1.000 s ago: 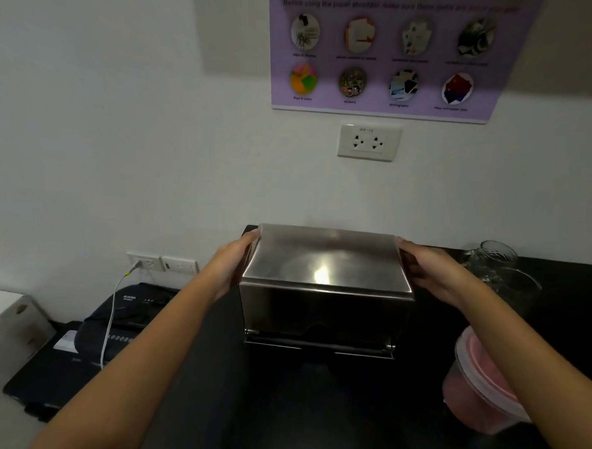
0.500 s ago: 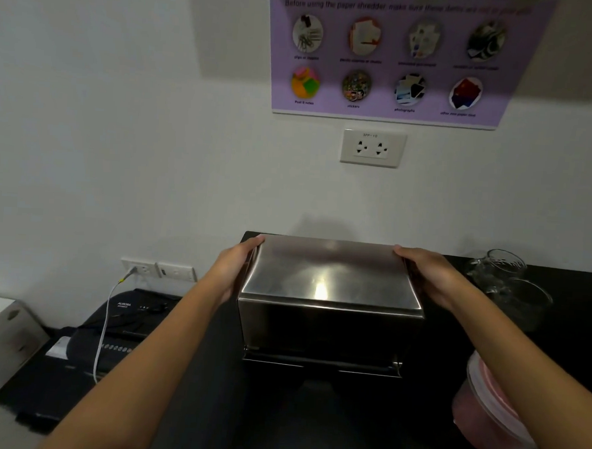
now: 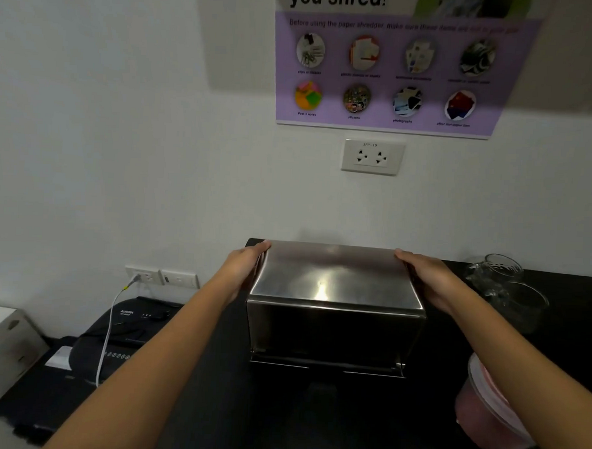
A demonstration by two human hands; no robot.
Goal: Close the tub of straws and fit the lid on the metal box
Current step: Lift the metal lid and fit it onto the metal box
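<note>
- The left hand [image 3: 242,269] reaches forward, flat, fingers straight and together.
- The right hand [image 3: 425,277] does the same, arm stretched out.

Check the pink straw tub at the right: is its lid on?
On, it seems. The tub shows a clear lid across its top, no open mouth. Whether it is pressed fully shut, I cannot tell.
</note>
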